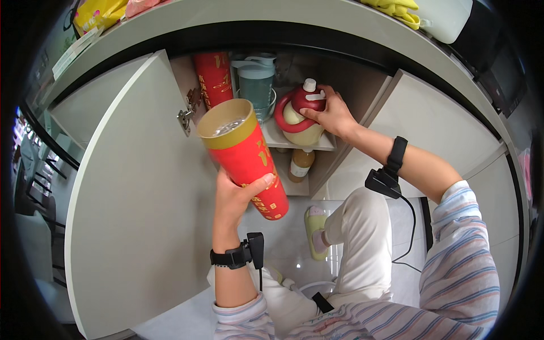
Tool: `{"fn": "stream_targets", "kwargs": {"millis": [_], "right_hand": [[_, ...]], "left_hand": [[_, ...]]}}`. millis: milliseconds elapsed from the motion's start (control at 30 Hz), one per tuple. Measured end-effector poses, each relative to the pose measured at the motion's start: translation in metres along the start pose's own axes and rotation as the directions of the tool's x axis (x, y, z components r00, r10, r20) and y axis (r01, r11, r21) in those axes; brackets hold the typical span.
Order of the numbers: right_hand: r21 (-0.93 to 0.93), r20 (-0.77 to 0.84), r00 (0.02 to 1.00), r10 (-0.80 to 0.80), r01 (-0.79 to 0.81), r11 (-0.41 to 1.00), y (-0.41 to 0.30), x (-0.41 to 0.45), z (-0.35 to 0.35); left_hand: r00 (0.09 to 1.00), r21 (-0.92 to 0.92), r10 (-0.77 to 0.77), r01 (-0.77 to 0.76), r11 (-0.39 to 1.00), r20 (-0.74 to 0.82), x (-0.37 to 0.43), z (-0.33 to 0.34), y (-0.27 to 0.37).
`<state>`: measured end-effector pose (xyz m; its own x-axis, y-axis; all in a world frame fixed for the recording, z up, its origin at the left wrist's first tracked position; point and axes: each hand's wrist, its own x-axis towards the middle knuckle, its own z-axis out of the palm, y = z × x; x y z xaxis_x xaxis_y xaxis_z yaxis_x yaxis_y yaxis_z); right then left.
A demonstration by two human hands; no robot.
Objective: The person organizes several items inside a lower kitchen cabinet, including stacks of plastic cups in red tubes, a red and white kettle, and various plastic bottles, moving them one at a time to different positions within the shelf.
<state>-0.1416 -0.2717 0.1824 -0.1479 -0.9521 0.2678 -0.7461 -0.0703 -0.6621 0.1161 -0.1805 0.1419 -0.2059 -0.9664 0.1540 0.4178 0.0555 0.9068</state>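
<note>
My left hand (240, 191) is closed around a tall red paper tube (255, 170) with a gold rim, tilted with its uncovered end up; something clear and shiny shows inside. My right hand (329, 110) grips the dark red top of a round cream jug (301, 127) with a white cap and a red ring-shaped handle, on the upper cabinet shelf (329, 144). Left of the jug stands a teal plastic bottle (256, 85) with a pale lid. Behind the held tube, a similar red tube (214, 78) stands in the cabinet.
A brown bottle (301, 163) with a white label stands on the lower shelf. The left cabinet door (140, 204) stands ajar with its metal hinge (185, 119) showing; another white door (433, 136) is at the right. The countertop edge (276, 12) curves above.
</note>
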Motion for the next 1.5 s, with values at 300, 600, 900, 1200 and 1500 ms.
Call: {"fn": "stream_targets", "kwargs": {"millis": [300, 600, 900, 1200, 1500], "right_hand": [[-0.075, -0.289, 0.936, -0.203, 0.189, 0.979, 0.002, -0.021, 0.008], [0.474, 0.26, 0.957, -0.127, -0.012, 0.88, -0.034, -0.157, -0.044], [0.413, 0.106, 0.993, -0.055, 0.006, 0.911, -0.027, -0.204, -0.119], [0.289, 0.064, 0.983, -0.173, 0.148, 0.946, -0.007, -0.213, -0.132], [0.212, -0.007, 0.913, -0.409, 0.401, 0.891, -0.005, -0.194, -0.117]], "left_hand": [[0.98, -0.082, -0.021, 0.037, 0.996, 0.199, 0.005, 0.022, -0.006], [0.892, 0.213, -0.03, -0.075, 0.974, 0.451, 0.002, 0.055, -0.04], [0.838, 0.803, 0.542, -0.278, 0.527, -0.066, 0.053, 0.093, -0.088], [0.72, 0.694, 0.67, -0.39, 0.605, -0.18, 0.072, 0.091, -0.096], [0.826, 0.588, 0.543, -0.366, 0.721, -0.151, 0.049, 0.051, -0.092]]}}
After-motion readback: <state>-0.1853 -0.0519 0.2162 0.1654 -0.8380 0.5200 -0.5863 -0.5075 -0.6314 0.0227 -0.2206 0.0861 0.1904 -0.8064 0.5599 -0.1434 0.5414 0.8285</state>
